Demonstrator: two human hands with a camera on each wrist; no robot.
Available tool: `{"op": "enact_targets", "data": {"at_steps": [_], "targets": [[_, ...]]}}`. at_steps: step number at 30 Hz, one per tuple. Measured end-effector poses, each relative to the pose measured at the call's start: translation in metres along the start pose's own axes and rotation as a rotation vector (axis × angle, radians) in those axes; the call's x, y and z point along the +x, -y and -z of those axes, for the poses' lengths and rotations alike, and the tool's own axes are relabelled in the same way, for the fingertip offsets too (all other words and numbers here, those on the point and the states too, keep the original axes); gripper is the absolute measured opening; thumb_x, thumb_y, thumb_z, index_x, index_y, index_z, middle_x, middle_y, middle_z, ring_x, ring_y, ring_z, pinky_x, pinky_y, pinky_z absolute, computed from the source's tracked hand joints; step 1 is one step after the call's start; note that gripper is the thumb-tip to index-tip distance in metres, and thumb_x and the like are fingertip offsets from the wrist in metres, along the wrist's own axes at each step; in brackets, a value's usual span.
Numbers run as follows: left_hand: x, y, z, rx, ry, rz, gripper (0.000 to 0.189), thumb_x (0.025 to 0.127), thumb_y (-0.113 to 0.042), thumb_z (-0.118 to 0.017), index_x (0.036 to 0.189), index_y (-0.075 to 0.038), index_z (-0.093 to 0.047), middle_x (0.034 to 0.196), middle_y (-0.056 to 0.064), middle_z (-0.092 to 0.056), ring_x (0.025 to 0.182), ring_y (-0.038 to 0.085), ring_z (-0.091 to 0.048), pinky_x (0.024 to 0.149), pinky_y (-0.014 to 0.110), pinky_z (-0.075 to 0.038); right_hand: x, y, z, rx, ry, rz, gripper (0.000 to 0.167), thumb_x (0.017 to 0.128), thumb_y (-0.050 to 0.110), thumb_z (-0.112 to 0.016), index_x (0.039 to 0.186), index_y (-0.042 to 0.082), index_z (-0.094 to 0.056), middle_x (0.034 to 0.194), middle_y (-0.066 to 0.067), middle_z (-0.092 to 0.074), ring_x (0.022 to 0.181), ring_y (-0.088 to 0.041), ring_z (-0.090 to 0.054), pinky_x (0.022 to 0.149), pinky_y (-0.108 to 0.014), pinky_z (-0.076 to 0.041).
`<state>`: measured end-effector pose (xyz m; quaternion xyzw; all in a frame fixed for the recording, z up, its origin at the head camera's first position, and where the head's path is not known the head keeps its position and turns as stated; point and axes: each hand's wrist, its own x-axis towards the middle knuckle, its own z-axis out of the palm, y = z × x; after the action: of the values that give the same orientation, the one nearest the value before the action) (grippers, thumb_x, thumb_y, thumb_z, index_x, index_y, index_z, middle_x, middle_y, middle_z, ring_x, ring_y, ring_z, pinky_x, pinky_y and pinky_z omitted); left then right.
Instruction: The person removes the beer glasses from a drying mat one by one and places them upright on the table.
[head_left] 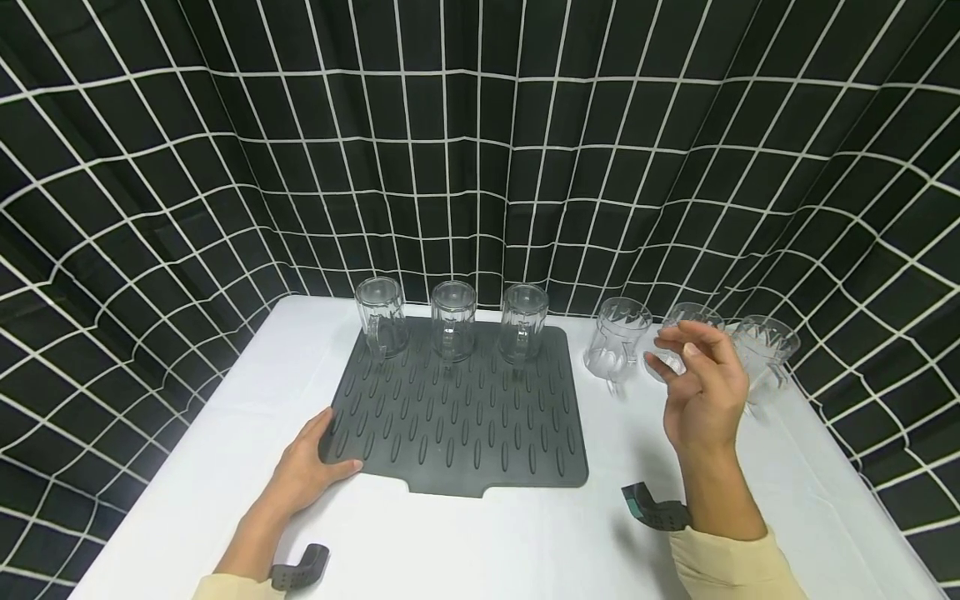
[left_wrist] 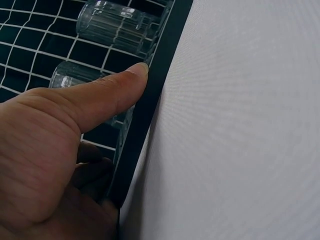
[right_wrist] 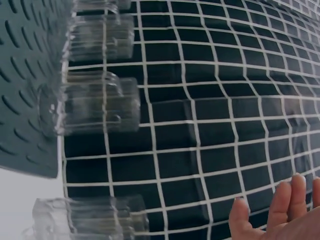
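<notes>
A dark grey drying mat (head_left: pixel 457 417) with raised ridges lies on the table. My left hand (head_left: pixel 300 471) rests at its front left corner, the extended thumb touching the front edge and the fingers along the left side. In the left wrist view the thumb (left_wrist: pixel 112 92) presses on the mat's rim (left_wrist: pixel 150 107). Three clear glass mugs stand upside down along the back: left (head_left: pixel 381 321), middle (head_left: pixel 453 323) and right (head_left: pixel 523 325). My right hand (head_left: pixel 705 387) is raised with loosely bent fingers and holds nothing. It partly hides two of three upright glass mugs (head_left: pixel 617 342) at the right.
White cloth (head_left: pixel 525 542) covers the table around the mat. A black curtain with a white grid (head_left: pixel 480 167) encloses the back and both sides, close behind the mugs. The rightmost upright mug (head_left: pixel 765 346) stands near the table's right edge.
</notes>
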<state>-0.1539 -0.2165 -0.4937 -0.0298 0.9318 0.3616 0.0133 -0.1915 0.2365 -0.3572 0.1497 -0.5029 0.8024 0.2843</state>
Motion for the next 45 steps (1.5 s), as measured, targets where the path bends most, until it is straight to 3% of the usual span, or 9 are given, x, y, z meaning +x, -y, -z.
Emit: {"op": "enact_targets", "data": {"at_steps": [9, 14, 23, 31, 39, 45], "targets": [[0.001, 0.0, -0.001, -0.003, -0.005, -0.006, 0.102, 0.076, -0.04, -0.079, 0.152, -0.001, -0.023, 0.155, 0.022, -0.02, 0.138, 0.045, -0.021, 0.108, 0.062, -0.019, 0.005, -0.021, -0.009, -0.06, 0.026, -0.068, 0.025, 0.095, 0.003, -0.048, 0.115, -0.011, -0.054, 0.101, -0.019, -0.058, 0.094, -0.029, -0.057, 0.08, -0.046, -0.051], [0.0, 0.0, 0.0, -0.002, -0.004, -0.011, 0.101, 0.077, -0.04, -0.079, 0.152, -0.001, -0.023, 0.155, 0.022, -0.021, 0.138, 0.046, -0.021, 0.108, 0.063, -0.018, 0.007, -0.034, -0.015, -0.042, 0.027, -0.114, 0.02, 0.096, 0.004, -0.048, 0.11, -0.007, -0.057, 0.099, -0.017, -0.058, 0.094, -0.028, -0.057, 0.082, -0.046, -0.05], [0.0, 0.0, 0.001, -0.005, 0.008, -0.009, 0.1, 0.078, -0.036, -0.079, 0.151, 0.001, -0.022, 0.154, 0.024, -0.02, 0.138, 0.047, -0.021, 0.108, 0.063, -0.018, 0.008, -0.076, -0.024, -0.083, 0.017, -0.25, 0.022, 0.098, 0.004, -0.046, 0.111, -0.011, -0.056, 0.092, -0.012, -0.064, 0.086, -0.026, -0.061, 0.078, -0.048, -0.054], [0.001, 0.002, 0.0, -0.008, 0.006, -0.015, 0.101, 0.078, -0.038, -0.079, 0.152, 0.0, -0.022, 0.155, 0.023, -0.02, 0.138, 0.046, -0.021, 0.108, 0.063, -0.018, 0.007, -0.114, -0.029, -0.186, 0.008, -0.36, 0.024, 0.1, 0.014, -0.049, 0.11, -0.005, -0.061, 0.094, -0.012, -0.067, 0.093, -0.029, -0.06, 0.08, -0.051, -0.052], [0.001, 0.001, 0.0, -0.016, 0.005, -0.016, 0.099, 0.078, -0.035, -0.079, 0.151, 0.002, -0.023, 0.154, 0.025, -0.021, 0.138, 0.046, -0.021, 0.108, 0.063, -0.018, 0.004, -0.139, -0.034, -0.227, -0.014, -0.443, 0.029, 0.098, 0.014, -0.051, 0.113, -0.009, -0.061, 0.097, -0.016, -0.068, 0.099, -0.037, -0.06, 0.075, -0.045, -0.057], [0.002, 0.002, 0.0, -0.011, 0.005, -0.019, 0.099, 0.078, -0.036, -0.079, 0.151, 0.002, -0.023, 0.154, 0.025, -0.021, 0.138, 0.047, -0.021, 0.108, 0.064, -0.019, 0.001, -0.153, -0.037, -0.233, -0.028, -0.501, 0.031, 0.098, 0.015, -0.052, 0.116, -0.008, -0.06, 0.099, -0.013, -0.069, 0.101, -0.032, -0.06, 0.079, -0.048, -0.056]]}}
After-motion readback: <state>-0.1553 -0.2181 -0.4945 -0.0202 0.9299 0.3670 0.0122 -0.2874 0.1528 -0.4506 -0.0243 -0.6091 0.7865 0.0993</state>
